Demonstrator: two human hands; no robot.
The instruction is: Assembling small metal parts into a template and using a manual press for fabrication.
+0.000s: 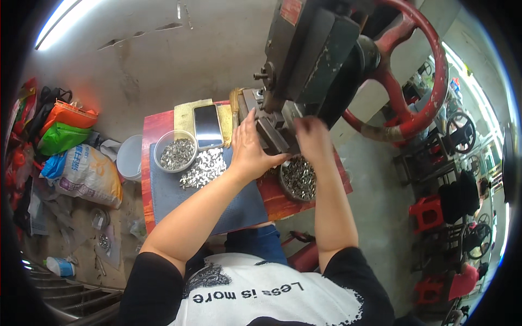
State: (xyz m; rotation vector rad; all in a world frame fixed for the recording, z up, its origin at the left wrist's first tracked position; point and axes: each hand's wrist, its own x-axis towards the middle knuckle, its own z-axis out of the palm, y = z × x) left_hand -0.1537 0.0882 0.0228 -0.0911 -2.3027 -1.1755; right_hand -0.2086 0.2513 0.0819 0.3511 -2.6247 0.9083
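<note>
My left hand (249, 148) lies against the near left side of a metal die block (272, 135) on the bed of a dark green hand press (304, 54). Its fingers point up toward the press ram and its thumb stretches to the right; I see nothing held. On the block's right side is my right hand (314, 140), blurred, its fingers curled and partly hidden. Below the right hand stands a round bowl (298, 179) of small metal parts. Left of my left hand, a pile of small silvery pieces (204, 168) lies on a blue mat (234, 204).
A clear tub (175, 151) of small metal parts and a phone (207, 126) on a yellow cloth (185, 117) are on the red table (149, 190). The press's red handwheel (432, 60) rises right. Bags (87, 168) and a white bucket (129, 157) stand left.
</note>
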